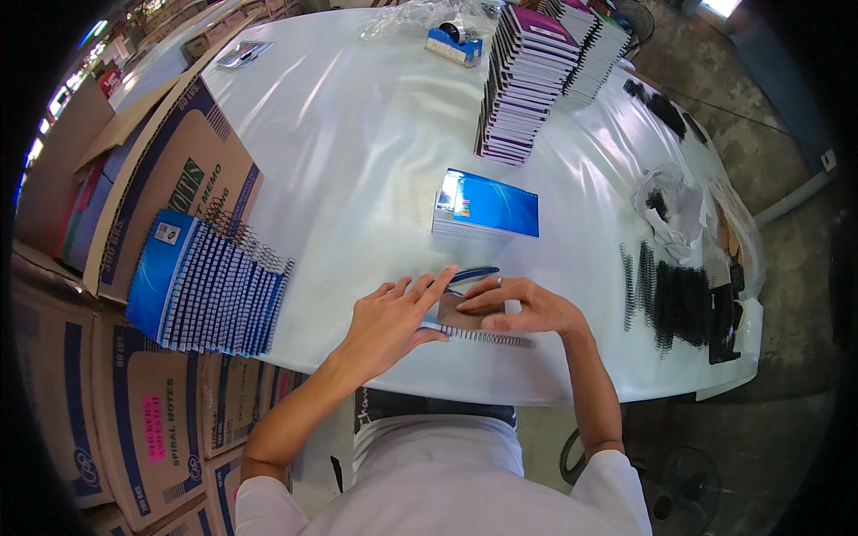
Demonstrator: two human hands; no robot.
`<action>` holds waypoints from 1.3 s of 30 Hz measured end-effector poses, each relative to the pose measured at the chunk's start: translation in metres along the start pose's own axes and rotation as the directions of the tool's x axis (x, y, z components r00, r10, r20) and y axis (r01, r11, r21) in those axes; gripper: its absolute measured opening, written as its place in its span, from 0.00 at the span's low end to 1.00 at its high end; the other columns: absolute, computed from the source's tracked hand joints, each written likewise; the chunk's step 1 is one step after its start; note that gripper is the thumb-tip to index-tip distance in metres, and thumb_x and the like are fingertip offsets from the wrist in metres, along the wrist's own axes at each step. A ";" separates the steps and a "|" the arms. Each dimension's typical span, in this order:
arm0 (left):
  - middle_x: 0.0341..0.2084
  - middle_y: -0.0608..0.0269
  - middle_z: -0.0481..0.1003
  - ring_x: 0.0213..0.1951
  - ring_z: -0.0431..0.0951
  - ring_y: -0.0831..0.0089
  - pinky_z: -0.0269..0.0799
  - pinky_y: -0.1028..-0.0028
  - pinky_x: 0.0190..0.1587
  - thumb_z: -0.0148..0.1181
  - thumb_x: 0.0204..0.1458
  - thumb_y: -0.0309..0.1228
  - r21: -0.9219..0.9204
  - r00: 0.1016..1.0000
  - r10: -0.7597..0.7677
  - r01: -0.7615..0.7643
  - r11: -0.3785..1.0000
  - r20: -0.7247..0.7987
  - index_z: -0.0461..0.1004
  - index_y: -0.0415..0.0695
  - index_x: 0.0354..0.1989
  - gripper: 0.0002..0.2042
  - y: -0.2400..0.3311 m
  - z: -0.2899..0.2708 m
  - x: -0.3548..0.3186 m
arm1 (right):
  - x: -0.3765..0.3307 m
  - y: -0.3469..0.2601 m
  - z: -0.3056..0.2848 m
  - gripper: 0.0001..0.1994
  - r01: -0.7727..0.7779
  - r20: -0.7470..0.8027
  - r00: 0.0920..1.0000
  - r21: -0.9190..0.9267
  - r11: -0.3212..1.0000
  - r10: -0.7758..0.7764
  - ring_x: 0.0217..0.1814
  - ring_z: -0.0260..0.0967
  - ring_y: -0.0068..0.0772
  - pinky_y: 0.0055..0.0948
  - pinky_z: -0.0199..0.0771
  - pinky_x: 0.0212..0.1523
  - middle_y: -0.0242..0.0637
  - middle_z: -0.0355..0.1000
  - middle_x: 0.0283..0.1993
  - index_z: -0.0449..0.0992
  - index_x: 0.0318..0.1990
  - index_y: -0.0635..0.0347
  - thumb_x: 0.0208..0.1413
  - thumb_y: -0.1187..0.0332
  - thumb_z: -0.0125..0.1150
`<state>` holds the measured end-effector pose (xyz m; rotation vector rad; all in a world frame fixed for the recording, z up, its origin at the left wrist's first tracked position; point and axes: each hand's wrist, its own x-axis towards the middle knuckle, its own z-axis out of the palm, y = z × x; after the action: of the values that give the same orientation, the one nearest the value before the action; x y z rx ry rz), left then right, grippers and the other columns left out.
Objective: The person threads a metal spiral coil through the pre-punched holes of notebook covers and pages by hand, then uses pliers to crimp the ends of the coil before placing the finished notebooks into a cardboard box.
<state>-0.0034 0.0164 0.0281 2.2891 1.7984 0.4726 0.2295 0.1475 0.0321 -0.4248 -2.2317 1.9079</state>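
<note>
fingers (420, 290) flat, both hands pressing notebook (465, 314) | near table edge (536, 389)

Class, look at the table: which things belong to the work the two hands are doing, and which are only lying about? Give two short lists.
In use:
- left hand and right hand, both flat on the notebook
- spiral wire along its near edge
- heap of black spiral wires
- blue notebook stack

Lying about:
- tape dispenser
- purple notebook stacks
- cardboard boxes
- crumpled plastic bag
</note>
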 end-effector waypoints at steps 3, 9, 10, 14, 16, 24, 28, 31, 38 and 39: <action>0.57 0.57 0.72 0.53 0.76 0.53 0.75 0.63 0.50 0.66 0.41 0.53 0.023 0.999 -0.038 0.038 0.999 -0.018 0.49 0.60 0.72 0.48 0.000 -0.004 0.002 | 0.001 0.002 -0.005 0.23 0.068 0.046 0.996 0.217 0.974 -0.080 0.63 0.65 0.42 0.39 0.62 0.64 0.43 0.75 0.56 0.80 0.51 0.63 0.53 0.55 0.66; 0.55 0.56 0.73 0.52 0.76 0.52 0.74 0.62 0.52 0.67 0.40 0.53 -0.013 0.998 -0.065 0.064 0.998 -0.015 0.49 0.60 0.72 0.48 -0.006 -0.004 0.001 | 0.013 0.006 -0.004 0.23 0.061 0.033 0.997 0.169 0.984 -0.068 0.65 0.63 0.40 0.38 0.61 0.63 0.44 0.74 0.57 0.80 0.51 0.63 0.53 0.56 0.66; 0.55 0.56 0.73 0.52 0.76 0.52 0.74 0.61 0.52 0.67 0.40 0.53 -0.006 0.998 -0.055 0.055 0.998 -0.034 0.49 0.60 0.72 0.49 -0.008 -0.005 0.000 | 0.015 0.005 -0.002 0.23 0.076 0.045 0.995 0.157 0.985 -0.084 0.65 0.63 0.40 0.38 0.61 0.63 0.43 0.74 0.57 0.80 0.51 0.63 0.53 0.55 0.66; 0.56 0.56 0.73 0.54 0.74 0.52 0.72 0.59 0.54 0.68 0.40 0.52 0.043 0.995 -0.035 0.040 0.998 -0.097 0.49 0.60 0.72 0.49 -0.014 -0.001 -0.003 | 0.026 0.007 0.000 0.24 0.008 0.012 1.000 0.113 0.994 -0.009 0.63 0.65 0.40 0.38 0.62 0.62 0.43 0.74 0.57 0.81 0.50 0.62 0.52 0.54 0.67; 0.56 0.56 0.72 0.56 0.73 0.52 0.72 0.58 0.55 0.68 0.40 0.52 0.057 0.994 -0.049 0.055 0.997 -0.097 0.49 0.61 0.72 0.49 -0.015 -0.002 -0.004 | 0.026 0.002 0.004 0.23 0.084 0.031 0.995 0.202 0.976 -0.092 0.61 0.67 0.40 0.37 0.63 0.61 0.43 0.74 0.56 0.81 0.50 0.61 0.51 0.55 0.68; 0.64 0.60 0.64 0.62 0.67 0.51 0.75 0.59 0.53 0.70 0.39 0.50 -0.020 0.982 -0.185 0.185 0.983 -0.029 0.48 0.64 0.72 0.49 -0.017 -0.009 -0.011 | 0.042 -0.004 0.011 0.28 -0.048 0.008 0.999 0.081 0.996 0.048 0.60 0.68 0.44 0.38 0.64 0.60 0.48 0.74 0.54 0.81 0.48 0.64 0.47 0.48 0.67; 0.67 0.60 0.61 0.62 0.68 0.51 0.76 0.62 0.51 0.75 0.37 0.41 -0.225 0.967 -0.211 0.177 0.958 -0.142 0.47 0.61 0.73 0.52 -0.022 -0.006 -0.014 | 0.050 -0.004 0.014 0.28 -0.015 0.004 1.000 0.143 0.990 0.015 0.59 0.68 0.42 0.36 0.65 0.59 0.47 0.74 0.54 0.82 0.47 0.63 0.49 0.47 0.66; 0.67 0.56 0.61 0.62 0.69 0.54 0.76 0.63 0.51 0.76 0.36 0.35 -0.536 0.931 -0.325 0.190 0.823 -0.168 0.45 0.59 0.73 0.55 -0.033 0.001 -0.018 | 0.054 -0.012 0.011 0.27 -0.098 -0.006 0.995 0.037 0.995 0.098 0.56 0.69 0.38 0.34 0.65 0.58 0.45 0.73 0.55 0.81 0.50 0.62 0.51 0.47 0.65; 0.65 0.50 0.63 0.61 0.71 0.58 0.74 0.65 0.55 0.77 0.33 0.27 -0.721 0.892 -0.403 0.140 0.679 -0.206 0.45 0.54 0.73 0.57 -0.047 0.028 -0.023 | 0.066 -0.017 0.016 0.29 -0.197 0.012 0.980 -0.083 0.977 0.199 0.57 0.68 0.36 0.32 0.65 0.58 0.43 0.73 0.56 0.79 0.52 0.66 0.52 0.49 0.66; 0.63 0.50 0.66 0.61 0.71 0.58 0.74 0.65 0.55 0.77 0.33 0.26 -0.720 0.894 -0.399 0.139 0.680 -0.205 0.46 0.54 0.73 0.57 -0.047 0.029 -0.025 | 0.066 -0.008 0.015 0.28 -0.126 0.042 0.991 0.043 0.991 0.124 0.57 0.68 0.35 0.32 0.65 0.57 0.42 0.73 0.56 0.79 0.52 0.65 0.53 0.50 0.66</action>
<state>-0.0410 0.0055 -0.0184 1.4421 1.6514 1.3065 0.1620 0.1537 0.0344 -0.5366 -2.2299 2.0411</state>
